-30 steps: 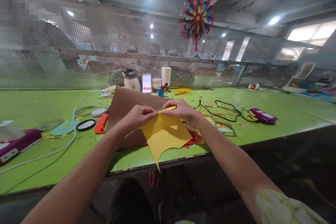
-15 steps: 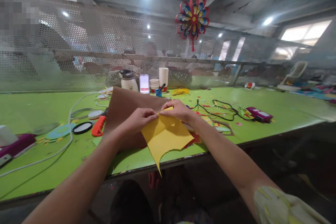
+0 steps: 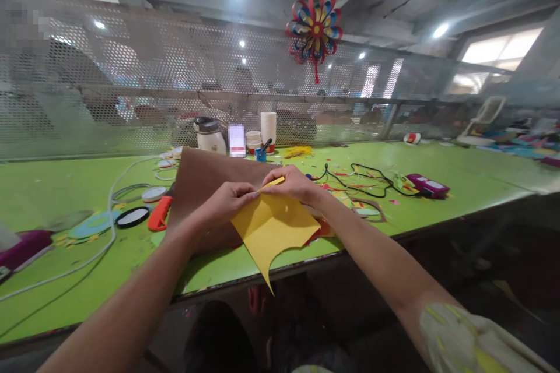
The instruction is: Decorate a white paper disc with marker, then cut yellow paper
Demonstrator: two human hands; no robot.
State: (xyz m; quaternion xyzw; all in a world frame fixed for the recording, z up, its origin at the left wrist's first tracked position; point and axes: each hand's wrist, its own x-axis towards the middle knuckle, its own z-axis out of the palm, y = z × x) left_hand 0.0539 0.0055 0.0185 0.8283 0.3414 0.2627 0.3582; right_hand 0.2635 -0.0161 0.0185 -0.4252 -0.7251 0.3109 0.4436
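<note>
A yellow sheet of paper (image 3: 273, 227) hangs tilted over the table's front edge, its lower side cut in a curve that ends in a long point. My left hand (image 3: 230, 201) pinches its upper edge between thumb and fingers. Close beside it, my right hand (image 3: 293, 183) is closed on the same edge, where a narrow strip looks folded over. Behind both hands lies a large brown sheet of paper (image 3: 203, 178), raised at its far left corner. An orange-handled tool (image 3: 160, 214), probably a cutter, rests left of the brown sheet.
On the green table (image 3: 144, 280) are a black-rimmed roll of tape (image 3: 132, 217), a white cable (image 3: 111, 221) and a purple device (image 3: 427, 185) with a black cord. A jug (image 3: 210, 139), stacked paper cups (image 3: 268, 131) and a phone (image 3: 237, 141) stand at the back. Paper scraps lie right.
The view has shifted slightly, so the background sits a little further left. Both hands keep hold of the yellow paper, and the folded strip at its top edge shows more near my right fingers.
</note>
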